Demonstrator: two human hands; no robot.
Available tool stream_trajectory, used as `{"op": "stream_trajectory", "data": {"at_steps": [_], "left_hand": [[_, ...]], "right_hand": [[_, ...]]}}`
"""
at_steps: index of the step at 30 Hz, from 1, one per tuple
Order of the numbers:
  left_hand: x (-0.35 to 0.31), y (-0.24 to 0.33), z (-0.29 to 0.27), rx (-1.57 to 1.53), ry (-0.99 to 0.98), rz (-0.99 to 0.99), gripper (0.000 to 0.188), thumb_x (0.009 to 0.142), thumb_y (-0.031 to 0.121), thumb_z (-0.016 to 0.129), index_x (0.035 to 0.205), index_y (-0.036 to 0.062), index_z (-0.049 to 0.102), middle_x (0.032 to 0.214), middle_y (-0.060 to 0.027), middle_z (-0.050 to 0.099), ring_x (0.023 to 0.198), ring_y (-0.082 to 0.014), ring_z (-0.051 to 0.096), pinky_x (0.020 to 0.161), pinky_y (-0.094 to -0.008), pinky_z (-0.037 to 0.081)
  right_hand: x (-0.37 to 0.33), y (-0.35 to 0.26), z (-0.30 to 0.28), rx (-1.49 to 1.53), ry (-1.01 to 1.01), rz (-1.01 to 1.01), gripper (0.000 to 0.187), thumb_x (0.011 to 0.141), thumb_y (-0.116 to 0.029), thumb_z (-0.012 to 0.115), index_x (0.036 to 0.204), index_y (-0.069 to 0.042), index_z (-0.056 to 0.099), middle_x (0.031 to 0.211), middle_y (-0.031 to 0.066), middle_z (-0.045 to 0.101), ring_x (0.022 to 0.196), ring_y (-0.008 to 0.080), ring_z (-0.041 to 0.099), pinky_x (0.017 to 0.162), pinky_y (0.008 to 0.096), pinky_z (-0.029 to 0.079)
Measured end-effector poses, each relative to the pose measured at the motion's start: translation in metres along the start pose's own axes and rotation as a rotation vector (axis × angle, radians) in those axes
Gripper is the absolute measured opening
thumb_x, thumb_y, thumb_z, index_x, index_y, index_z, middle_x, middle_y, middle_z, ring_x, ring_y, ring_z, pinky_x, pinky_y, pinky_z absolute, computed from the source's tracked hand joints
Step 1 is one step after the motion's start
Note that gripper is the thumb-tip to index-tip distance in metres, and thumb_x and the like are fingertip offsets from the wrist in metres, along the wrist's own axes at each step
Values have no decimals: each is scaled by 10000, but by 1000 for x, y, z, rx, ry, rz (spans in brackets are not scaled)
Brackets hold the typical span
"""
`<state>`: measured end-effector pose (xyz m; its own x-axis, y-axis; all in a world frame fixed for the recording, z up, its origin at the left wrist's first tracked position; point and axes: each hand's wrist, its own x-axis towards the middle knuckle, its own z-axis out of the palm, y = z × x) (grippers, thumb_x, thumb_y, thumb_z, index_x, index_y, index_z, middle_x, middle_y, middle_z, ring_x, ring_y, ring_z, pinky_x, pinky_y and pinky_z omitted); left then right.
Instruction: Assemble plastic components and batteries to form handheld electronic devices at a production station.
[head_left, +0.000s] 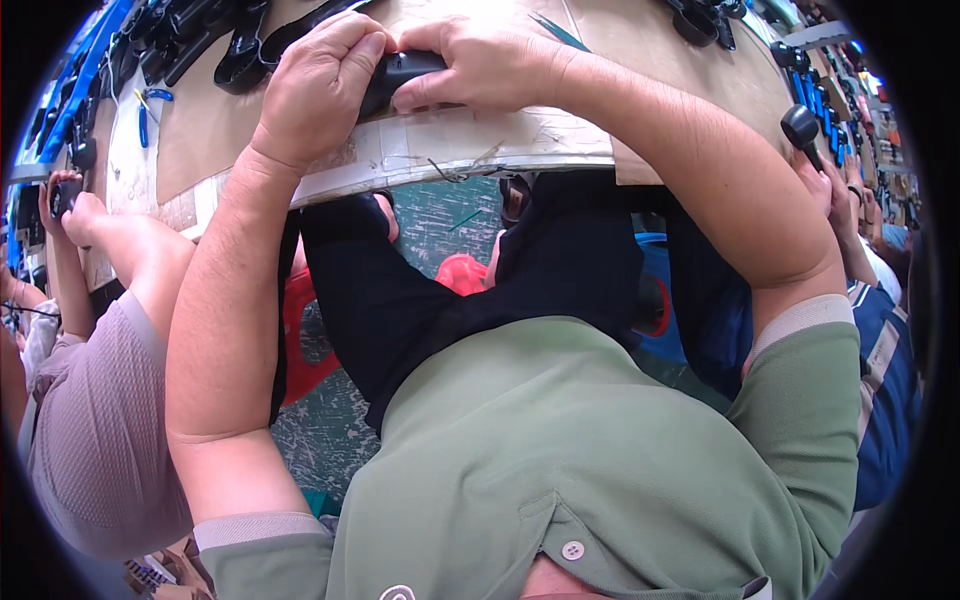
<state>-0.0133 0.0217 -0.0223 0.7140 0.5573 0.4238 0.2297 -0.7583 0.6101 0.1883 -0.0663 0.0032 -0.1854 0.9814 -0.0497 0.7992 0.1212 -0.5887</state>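
Observation:
Near the table's front edge, both my hands are closed around a smooth black plastic part (408,68). My left hand (322,85) grips its left end, thumb and bent forefinger pinched together at the top. My right hand (480,62) holds the other end, with the thumb along the near side and the fingers over the far side. Much of the part is hidden under my fingers, so its full shape does not show. Brown paper and a worn whitish board edge (450,150) lie beneath my hands.
Several black plastic pieces (240,60) lie at the back left, beside blue-handled pliers (144,120). A green pointed tool (560,32) rests behind my right wrist. More black parts (704,22) are at the back right. Co-workers sit close on both sides; one holds a round-headed black piece (800,126).

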Motion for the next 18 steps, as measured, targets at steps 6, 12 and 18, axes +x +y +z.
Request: {"op": "stream_trajectory", "data": {"at_steps": [6,12,18], "left_hand": [[1,-4,-2,3,2,29,194,1110,146,568,1054,51,728,992,-50,714,827,-192,613,802,-315,528],[1,-5,2,-40,52,-2,158,1082,156,612,1049,53,727,922,-76,715,777,-219,625,758,-349,536],[-2,-4,-1,-88,41,-83,145,1080,160,615,1046,53,707,887,-66,708,753,-219,617,736,-356,531]], "right_hand": [[-3,4,9,-292,137,-181,409,1011,-438,725,1194,-73,736,979,127,813,804,279,780,735,381,639],[-5,-15,6,-503,110,-153,413,1028,-394,695,1126,4,745,942,169,807,746,316,775,681,372,627],[-2,-12,15,-386,122,-110,425,1019,-403,692,1096,11,747,918,172,803,723,330,764,671,378,620]]}}
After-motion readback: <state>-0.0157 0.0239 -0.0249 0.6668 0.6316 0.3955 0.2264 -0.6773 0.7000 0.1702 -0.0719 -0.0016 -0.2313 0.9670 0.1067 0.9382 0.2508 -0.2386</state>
